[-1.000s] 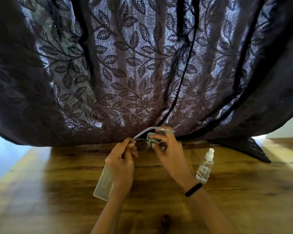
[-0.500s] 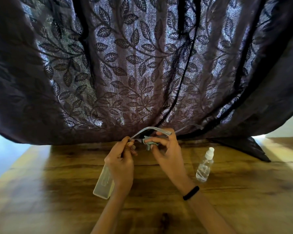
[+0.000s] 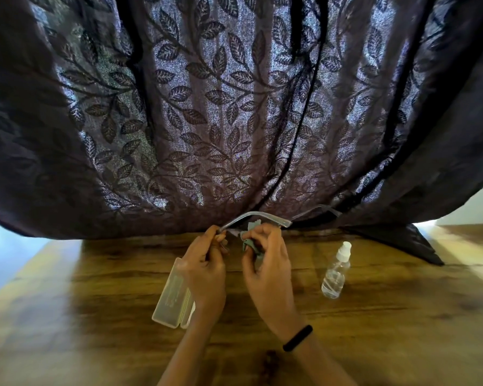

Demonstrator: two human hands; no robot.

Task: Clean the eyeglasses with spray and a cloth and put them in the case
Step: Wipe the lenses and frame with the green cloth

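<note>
Above the wooden table (image 3: 388,330), my left hand (image 3: 204,266) pinches the left end of the clear-framed eyeglasses (image 3: 251,215), whose temples stick out toward the curtain. My right hand (image 3: 265,263) holds a small grey-green cloth (image 3: 250,240) folded over the lens area, and the lenses are mostly hidden behind fingers and cloth. A pale translucent case (image 3: 170,299) lies on the table under my left wrist, partly covered by it. The clear spray bottle (image 3: 335,271) with a white nozzle stands upright to the right of my right hand.
A dark leaf-patterned curtain (image 3: 234,121) hangs just behind the hands, and its hem lies on the table at the back right. Bare wood lies to the left and in front. A black band sits on my right wrist (image 3: 297,337).
My right hand has shifted the cloth along the glasses, from higher on the frame to lower between the hands. My left hand keeps its pinch. Bottle and case have not moved.
</note>
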